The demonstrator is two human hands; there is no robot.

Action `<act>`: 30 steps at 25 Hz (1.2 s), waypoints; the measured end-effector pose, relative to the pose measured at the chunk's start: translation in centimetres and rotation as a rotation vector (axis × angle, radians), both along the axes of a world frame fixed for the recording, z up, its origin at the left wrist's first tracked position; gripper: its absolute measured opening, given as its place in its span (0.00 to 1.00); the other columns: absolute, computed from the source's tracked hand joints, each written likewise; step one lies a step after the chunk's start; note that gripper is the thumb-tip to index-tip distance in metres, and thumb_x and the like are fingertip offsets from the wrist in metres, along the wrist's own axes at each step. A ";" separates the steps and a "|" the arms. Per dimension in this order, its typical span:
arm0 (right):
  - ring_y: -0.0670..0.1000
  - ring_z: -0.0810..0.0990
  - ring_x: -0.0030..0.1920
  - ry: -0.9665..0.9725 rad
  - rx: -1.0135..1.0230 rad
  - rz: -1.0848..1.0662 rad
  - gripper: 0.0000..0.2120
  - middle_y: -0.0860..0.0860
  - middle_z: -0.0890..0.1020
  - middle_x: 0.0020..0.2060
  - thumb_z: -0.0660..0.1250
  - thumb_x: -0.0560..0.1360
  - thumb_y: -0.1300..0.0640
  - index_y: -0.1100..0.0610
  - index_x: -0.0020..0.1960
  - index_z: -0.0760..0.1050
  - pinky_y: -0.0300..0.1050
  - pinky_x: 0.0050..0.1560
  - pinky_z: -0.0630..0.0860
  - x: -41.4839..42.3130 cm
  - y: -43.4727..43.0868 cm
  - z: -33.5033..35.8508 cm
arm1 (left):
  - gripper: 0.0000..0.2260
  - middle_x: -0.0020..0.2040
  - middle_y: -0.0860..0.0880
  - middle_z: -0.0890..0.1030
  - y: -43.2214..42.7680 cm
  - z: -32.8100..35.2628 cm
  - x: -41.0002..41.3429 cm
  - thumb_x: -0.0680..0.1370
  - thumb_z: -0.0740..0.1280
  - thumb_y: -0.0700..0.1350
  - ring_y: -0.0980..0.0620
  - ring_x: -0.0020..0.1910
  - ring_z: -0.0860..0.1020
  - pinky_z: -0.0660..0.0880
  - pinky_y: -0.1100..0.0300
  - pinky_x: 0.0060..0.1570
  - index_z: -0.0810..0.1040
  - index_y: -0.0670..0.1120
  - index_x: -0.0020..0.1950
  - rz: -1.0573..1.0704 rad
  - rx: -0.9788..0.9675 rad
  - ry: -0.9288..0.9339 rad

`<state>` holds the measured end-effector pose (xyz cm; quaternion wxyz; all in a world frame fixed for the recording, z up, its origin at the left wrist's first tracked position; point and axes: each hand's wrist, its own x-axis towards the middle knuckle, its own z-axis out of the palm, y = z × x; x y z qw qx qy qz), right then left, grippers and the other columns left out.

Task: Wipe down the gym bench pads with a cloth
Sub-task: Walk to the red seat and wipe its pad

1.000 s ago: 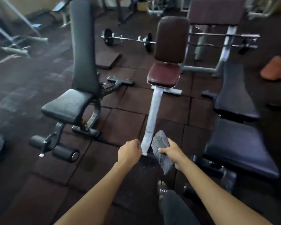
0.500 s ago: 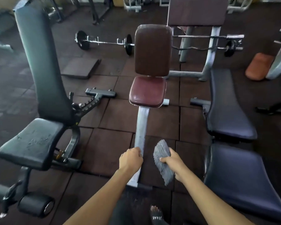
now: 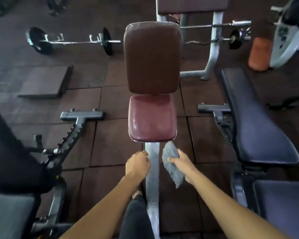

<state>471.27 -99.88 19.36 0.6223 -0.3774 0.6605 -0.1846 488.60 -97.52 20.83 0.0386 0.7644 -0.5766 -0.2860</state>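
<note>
A maroon seat pad (image 3: 152, 118) lies straight ahead, with an upright brown back pad (image 3: 152, 57) behind it, both on a grey steel beam (image 3: 152, 169). My right hand (image 3: 183, 163) grips a folded grey cloth (image 3: 171, 163) just below the seat's front right corner, not touching the pad. My left hand (image 3: 137, 163) is a closed fist with nothing in it, beside the beam's left edge. My dark-trousered leg (image 3: 136, 218) stands left of the beam.
A black adjustable bench (image 3: 12, 209) stands at the left and a dark blue bench (image 3: 259, 121) at the right. A barbell (image 3: 71, 42) and a loose floor mat (image 3: 43, 81) lie on the rubber tiles behind. A preacher bench frame (image 3: 212, 49) stands at the back.
I have walked closer to the maroon bench, which now sits centred and larger. Both hands have kept their pose, the cloth still in the right one.
</note>
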 end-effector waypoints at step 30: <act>0.51 0.68 0.74 0.871 -1.047 0.839 0.23 0.49 0.67 0.76 0.55 0.84 0.45 0.50 0.76 0.66 0.49 0.66 0.71 2.4 -26.6 -26.2 | 0.24 0.80 0.47 0.56 -22.4 -29.5 4.5 0.84 0.48 0.48 0.49 0.79 0.51 0.49 0.48 0.78 0.56 0.43 0.79 0.072 -0.350 -0.292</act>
